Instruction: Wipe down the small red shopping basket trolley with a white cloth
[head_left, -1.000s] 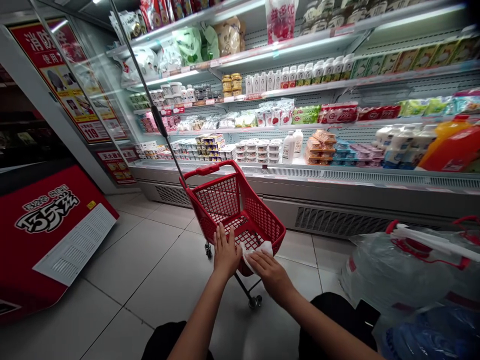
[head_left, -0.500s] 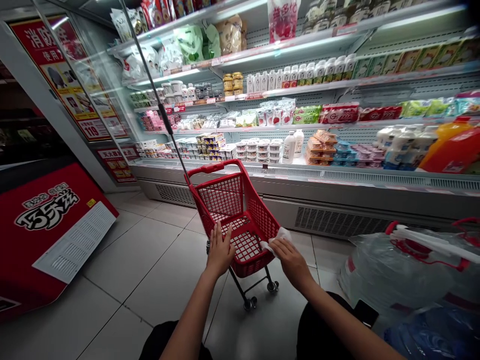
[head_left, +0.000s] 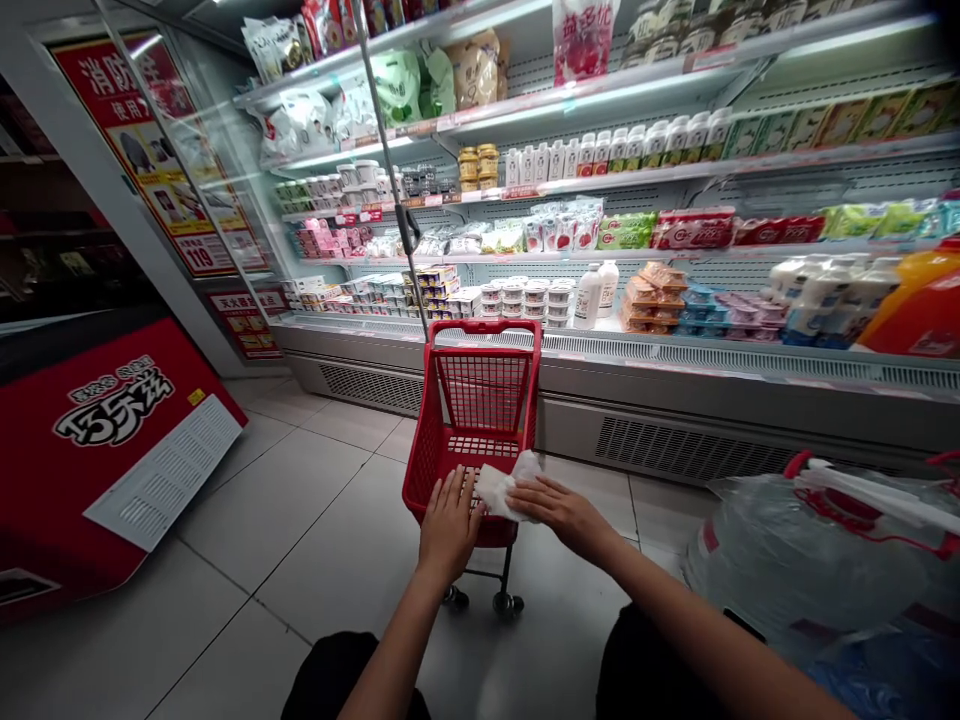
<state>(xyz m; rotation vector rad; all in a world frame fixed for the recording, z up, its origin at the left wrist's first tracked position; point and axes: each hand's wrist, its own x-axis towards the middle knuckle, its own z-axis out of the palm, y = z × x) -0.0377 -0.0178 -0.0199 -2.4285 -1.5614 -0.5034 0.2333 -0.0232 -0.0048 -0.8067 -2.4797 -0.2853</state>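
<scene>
A small red plastic shopping cart (head_left: 480,392) with grid walls stands on the floor in front of me, its handle at the far end. My left hand (head_left: 450,525) lies at the near left of its front rim, fingers stretched out and slightly apart, with nothing in it. At the near right corner, my right hand (head_left: 551,508) presses a crumpled white wipe (head_left: 496,490) to the rim. Part of the wipe is covered by my fingers. A thin dark pole (head_left: 394,190) rises from the cart's left side near the handle.
A refrigerated display (head_left: 585,350) with stocked shelves runs behind the cart. On the left stands a red freezer (head_left: 150,450). Plastic-wrapped water jugs (head_left: 810,560) with red handles are on the right. Light floor tiles (head_left: 315,510) surround the cart's wheels.
The cart has turned from a slant to nearly straight toward me, and its pole has shifted right. My right hand has slid left along the rim with the wipe, closer to my left hand.
</scene>
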